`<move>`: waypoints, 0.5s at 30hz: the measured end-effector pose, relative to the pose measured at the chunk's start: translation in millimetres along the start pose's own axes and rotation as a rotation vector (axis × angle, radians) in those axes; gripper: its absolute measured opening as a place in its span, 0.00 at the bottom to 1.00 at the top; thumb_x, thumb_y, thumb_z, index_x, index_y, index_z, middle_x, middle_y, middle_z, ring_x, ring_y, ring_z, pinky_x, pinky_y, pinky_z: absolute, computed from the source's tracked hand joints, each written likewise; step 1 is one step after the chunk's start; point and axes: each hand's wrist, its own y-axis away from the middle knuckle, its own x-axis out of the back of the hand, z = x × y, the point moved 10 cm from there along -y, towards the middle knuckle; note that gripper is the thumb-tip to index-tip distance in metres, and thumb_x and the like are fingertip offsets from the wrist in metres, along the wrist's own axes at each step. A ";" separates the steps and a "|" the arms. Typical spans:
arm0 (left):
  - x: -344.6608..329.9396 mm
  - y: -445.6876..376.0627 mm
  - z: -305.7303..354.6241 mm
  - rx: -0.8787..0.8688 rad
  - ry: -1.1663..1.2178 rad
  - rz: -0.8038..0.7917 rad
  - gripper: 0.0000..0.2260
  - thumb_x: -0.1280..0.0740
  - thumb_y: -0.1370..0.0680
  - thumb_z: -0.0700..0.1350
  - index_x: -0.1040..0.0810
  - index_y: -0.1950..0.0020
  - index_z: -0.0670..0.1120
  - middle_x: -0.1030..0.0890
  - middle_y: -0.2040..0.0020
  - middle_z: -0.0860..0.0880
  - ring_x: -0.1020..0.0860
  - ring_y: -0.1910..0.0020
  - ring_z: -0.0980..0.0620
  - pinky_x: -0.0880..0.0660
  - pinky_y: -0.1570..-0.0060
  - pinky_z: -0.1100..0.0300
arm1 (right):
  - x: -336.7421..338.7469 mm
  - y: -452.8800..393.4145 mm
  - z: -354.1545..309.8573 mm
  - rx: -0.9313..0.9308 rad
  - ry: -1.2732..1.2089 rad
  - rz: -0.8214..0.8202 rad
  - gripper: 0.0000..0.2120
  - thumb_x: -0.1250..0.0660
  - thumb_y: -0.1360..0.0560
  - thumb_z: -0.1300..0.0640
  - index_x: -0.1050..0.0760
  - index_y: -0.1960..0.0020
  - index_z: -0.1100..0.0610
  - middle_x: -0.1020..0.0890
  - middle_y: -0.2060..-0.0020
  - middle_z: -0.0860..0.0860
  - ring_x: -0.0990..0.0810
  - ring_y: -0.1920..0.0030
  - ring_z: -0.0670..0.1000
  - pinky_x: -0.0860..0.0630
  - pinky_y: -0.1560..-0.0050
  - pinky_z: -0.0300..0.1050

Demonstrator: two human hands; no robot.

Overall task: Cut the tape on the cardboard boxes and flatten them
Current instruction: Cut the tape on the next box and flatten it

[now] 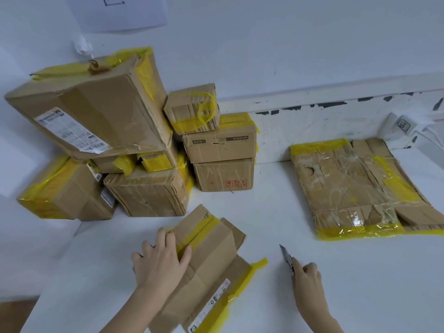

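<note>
Tabletop (276,296) carries collapsed box (211,255) at near centre. Left hand (159,260) lies flat on it, fingers spread, pressing the taped top. Right hand (306,276) curls around knife (286,257), blade off the box.

It looked like a packing or parcel-sorting room — a plain white table (264,212) against a scuffed white wall (312,126), with taped shipping boxes (134,140) stacked at the table's far-left corner and flattened cardboard (355,186) at its right.
</note>
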 end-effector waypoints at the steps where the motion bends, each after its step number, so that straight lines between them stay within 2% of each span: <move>1: 0.0 -0.2 0.2 -0.007 -0.011 -0.001 0.26 0.54 0.24 0.67 0.33 0.36 0.53 0.38 0.28 0.52 0.26 0.46 0.47 0.37 0.59 0.55 | 0.6 -0.5 -1.6 0.013 0.066 0.026 0.27 0.47 0.21 0.64 0.48 0.24 0.50 0.37 0.47 0.51 0.32 0.46 0.52 0.31 0.47 0.37; 3: -1.0 -0.9 0.9 -0.014 -0.029 -0.004 0.26 0.56 0.24 0.67 0.34 0.37 0.53 0.43 0.26 0.50 0.27 0.45 0.46 0.35 0.58 0.54 | 1.5 -5.7 -4.3 0.017 0.144 0.064 0.30 0.47 0.21 0.64 0.52 0.23 0.50 0.37 0.43 0.51 0.33 0.43 0.52 0.31 0.46 0.36; 5: -1.3 -1.0 2.4 -0.022 -0.034 -0.011 0.26 0.56 0.23 0.67 0.35 0.37 0.52 0.42 0.27 0.50 0.28 0.44 0.46 0.33 0.55 0.53 | -0.1 -10.6 -4.8 0.000 0.213 0.078 0.29 0.47 0.21 0.63 0.53 0.23 0.49 0.36 0.41 0.51 0.34 0.41 0.52 0.32 0.46 0.38; 8: 3.0 -1.2 3.1 -0.050 -0.005 0.005 0.24 0.56 0.23 0.67 0.34 0.42 0.52 0.29 0.39 0.53 0.28 0.44 0.49 0.34 0.55 0.54 | 0.0 -11.2 -6.8 -0.020 0.264 0.089 0.28 0.48 0.20 0.62 0.53 0.23 0.51 0.35 0.39 0.51 0.34 0.41 0.52 0.32 0.46 0.40; 9: 4.2 -1.8 2.9 -0.068 0.007 0.013 0.23 0.56 0.22 0.66 0.34 0.42 0.52 0.27 0.43 0.54 0.28 0.45 0.50 0.34 0.55 0.55 | 2.4 -9.6 -6.6 -0.039 0.265 0.095 0.28 0.45 0.21 0.63 0.49 0.23 0.54 0.33 0.40 0.53 0.32 0.42 0.54 0.31 0.47 0.42; 10: 3.9 -3.2 2.3 -0.090 0.034 0.018 0.21 0.55 0.21 0.64 0.33 0.41 0.52 0.26 0.45 0.55 0.28 0.45 0.51 0.34 0.55 0.55 | 5.5 -7.4 -8.3 -0.039 0.260 0.111 0.29 0.39 0.24 0.66 0.42 0.25 0.59 0.29 0.43 0.56 0.28 0.46 0.57 0.29 0.51 0.47; 11: 2.7 -5.5 1.4 -0.119 0.090 0.022 0.19 0.54 0.20 0.60 0.33 0.39 0.52 0.25 0.44 0.55 0.29 0.45 0.52 0.32 0.54 0.57 | 9.9 -7.5 -11.8 -0.007 0.228 0.143 0.29 0.31 0.32 0.71 0.31 0.32 0.65 0.25 0.51 0.60 0.24 0.53 0.61 0.27 0.58 0.52; 12: 0.6 -8.6 -0.1 -0.153 0.179 0.020 0.17 0.52 0.18 0.57 0.33 0.37 0.51 0.25 0.43 0.54 0.29 0.44 0.52 0.30 0.53 0.58 | 15.6 -4.9 -14.5 0.025 0.233 0.182 0.29 0.25 0.43 0.74 0.24 0.42 0.69 0.24 0.59 0.63 0.23 0.61 0.63 0.26 0.65 0.52; 13: -2.1 -11.9 -2.6 -0.184 0.287 0.005 0.15 0.50 0.18 0.53 0.33 0.34 0.51 0.25 0.41 0.53 0.30 0.43 0.52 0.29 0.51 0.59 | 20.3 -2.2 -17.1 0.041 0.256 0.210 0.29 0.23 0.49 0.75 0.21 0.48 0.70 0.24 0.63 0.63 0.23 0.65 0.62 0.27 0.68 0.51; 15: -3.9 -18.5 -9.8 -0.231 0.464 -0.034 0.15 0.44 0.18 0.46 0.33 0.32 0.50 0.24 0.38 0.53 0.29 0.40 0.52 0.28 0.47 0.61 | 14.5 -2.8 -11.9 -0.026 0.325 0.116 0.28 0.22 0.47 0.73 0.23 0.47 0.70 0.23 0.61 0.62 0.22 0.62 0.62 0.26 0.66 0.51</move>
